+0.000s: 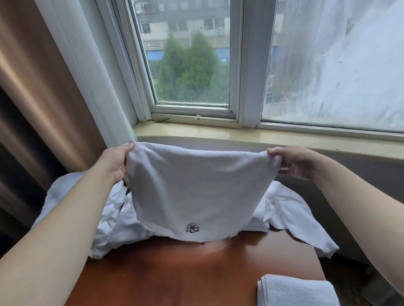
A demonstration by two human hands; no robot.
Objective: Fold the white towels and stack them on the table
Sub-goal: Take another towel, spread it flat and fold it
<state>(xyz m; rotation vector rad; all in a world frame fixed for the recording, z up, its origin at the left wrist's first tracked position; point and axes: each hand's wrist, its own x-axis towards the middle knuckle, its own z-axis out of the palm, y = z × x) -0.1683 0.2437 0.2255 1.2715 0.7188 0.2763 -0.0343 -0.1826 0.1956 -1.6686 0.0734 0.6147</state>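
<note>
A white towel (194, 186) with a small dark embroidered emblem near its lower edge hangs spread in the air above the wooden table (166, 290). My left hand (115, 161) pinches its upper left corner. My right hand (295, 161) pinches its upper right corner. The towel's lower edge hangs just above the table top. Behind it lies a crumpled heap of unfolded white towels (113, 223), spreading to the right over the table's far edge. A stack of folded white towels (296, 295) sits at the table's near right corner.
A stone window sill (244, 135) and a white-framed window (184, 54) stand behind the table. A brown curtain (13, 98) hangs at the left and a sheer white curtain (347, 48) at the right.
</note>
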